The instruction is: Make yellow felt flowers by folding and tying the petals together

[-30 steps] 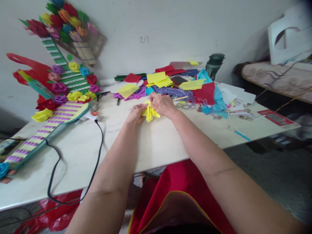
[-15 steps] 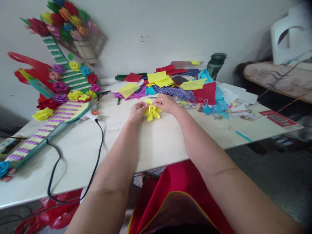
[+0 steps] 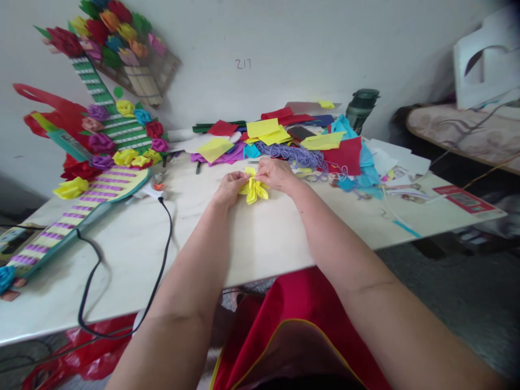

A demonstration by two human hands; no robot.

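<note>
A yellow paper flower (image 3: 255,190) with several folded petals is held just over the table (image 3: 268,238). My left hand (image 3: 232,185) pinches its upper left petals between thumb and fingers. From the other side my right hand (image 3: 275,173) grips the flower near its centre, fingers closed; the fingertips partly hide the petals there. Behind my right hand lie a thin metal tool (image 3: 252,162), perhaps scissors, and a heap of purple yarn (image 3: 290,154). Yellow paper sheets (image 3: 214,149) rest beyond my hands.
To the left stand a decorated board with paper roses (image 3: 87,203) and a white glue gun (image 3: 153,189) with a black cord (image 3: 167,244) looping over the table. Coloured paper, a dark green bottle (image 3: 361,111) and white scraps (image 3: 400,157) lie along the back and right.
My right fingers have shifted slightly at the flower's centre, and the flower has turned a little. My left hand keeps its pinch. The view has moved very slightly.
</note>
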